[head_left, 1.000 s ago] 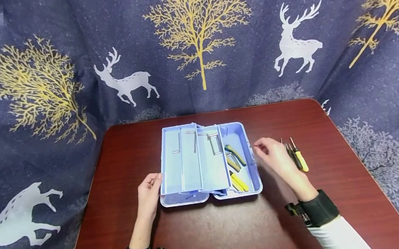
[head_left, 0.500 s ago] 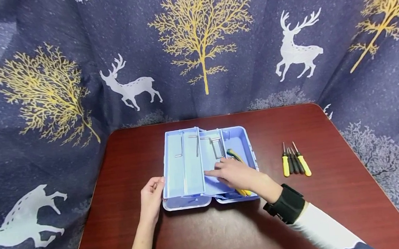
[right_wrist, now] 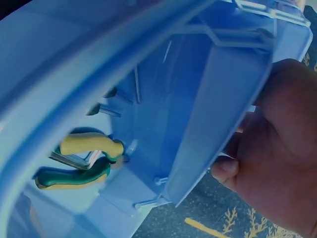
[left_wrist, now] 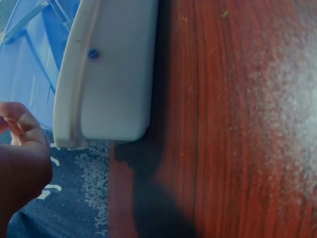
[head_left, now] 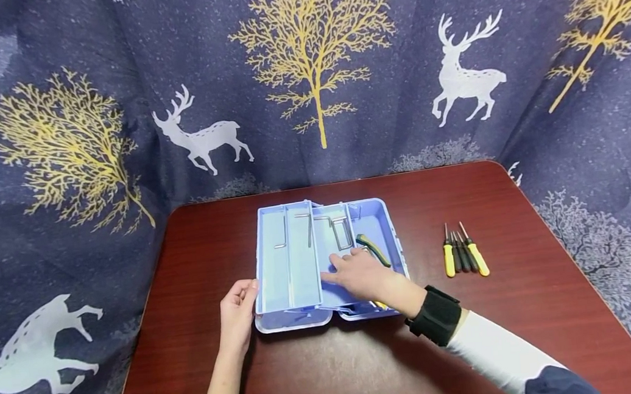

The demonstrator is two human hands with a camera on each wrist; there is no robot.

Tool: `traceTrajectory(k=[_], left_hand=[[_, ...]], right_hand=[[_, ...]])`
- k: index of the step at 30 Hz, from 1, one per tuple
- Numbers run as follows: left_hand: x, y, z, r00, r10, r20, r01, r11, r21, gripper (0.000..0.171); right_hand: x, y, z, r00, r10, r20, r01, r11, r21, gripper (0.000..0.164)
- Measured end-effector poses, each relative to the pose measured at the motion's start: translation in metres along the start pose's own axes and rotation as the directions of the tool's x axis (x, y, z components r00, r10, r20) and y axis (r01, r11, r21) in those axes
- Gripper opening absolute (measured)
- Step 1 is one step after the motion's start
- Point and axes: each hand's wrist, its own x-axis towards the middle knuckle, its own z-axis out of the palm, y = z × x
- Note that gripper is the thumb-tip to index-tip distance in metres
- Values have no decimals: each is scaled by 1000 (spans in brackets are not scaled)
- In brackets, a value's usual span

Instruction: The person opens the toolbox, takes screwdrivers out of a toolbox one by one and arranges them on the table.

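A light-blue cantilever toolbox point(head_left: 395, 234) lies unfolded on the table. My left hand point(head_left: 236, 309) pinches the left edge of its upper tray point(head_left: 305, 283). My right hand point(head_left: 362, 273) is over the lower tray point(head_left: 326, 248), fingertips near the upper tray's right wall. In the right wrist view, the tray wall partly hides the fingers of that hand point(right_wrist: 277, 148), so its grip is unclear. Several L-shaped hex keys point(head_left: 310, 233) lie in the trays. Green-and-yellow pliers point(head_left: 374, 251) rest in the box's right bottom, partly covered by my right hand.
Several screwdrivers point(head_left: 465, 260) with yellow or black handles lie on the red-brown table point(head_left: 214, 240) right of the box. A dark curtain point(head_left: 265, 103) with deer and trees hangs behind it. A yellow handle point(head_left: 380, 305) shows under my right wrist.
My right hand has moved left from beside the box's right edge to over the lower tray, then stayed nearly still. The left hand keeps its place at the upper tray's edge.
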Motion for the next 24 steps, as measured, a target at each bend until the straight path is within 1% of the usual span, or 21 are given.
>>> traceTrajectory(k=[3, 7, 9, 12, 14, 17, 20, 22, 24], left_hand=[[0, 0, 0, 1000, -6, -1, 6, 1000, 3, 23], [0, -1, 0, 1000, -8, -3, 8, 1000, 16, 23], [0, -1, 0, 1000, -8, -7, 8, 1000, 18, 22], [0, 0, 1, 1000, -8, -4, 8, 1000, 18, 22], [0, 1, 1, 1000, -9, 3, 9, 1000, 18, 23], [0, 2, 2, 1000, -8, 11, 8, 1000, 19, 24], [0, 3, 2, 1000, -9, 6, 8, 1000, 16, 23], [-2, 3, 2, 1000, -9, 1, 9, 1000, 11, 23], [-3, 2, 2, 1000, -16, -5, 16, 1000, 10, 24]], right_hand=[[3, -2, -1, 1000, 3, 7, -3, 1000, -9, 37], [2, -2, -3, 1000, 11, 28, -11, 1000, -7, 39], [0, -1, -3, 1000, 8, 5, -8, 1000, -12, 42], [-4, 0, 0, 998, -1, -60, 1, 1000, -15, 44], [-7, 1, 3, 994, -14, -112, 12, 1000, -20, 47], [-8, 2, 8, 986, -33, -165, 27, 999, -41, 46], [-5, 2, 11, 982, -42, -183, 31, 998, -62, 39], [-2, 1, 9, 984, -41, -171, 30, 997, -68, 33], [0, 0, 7, 989, -35, -143, 27, 998, -61, 31]])
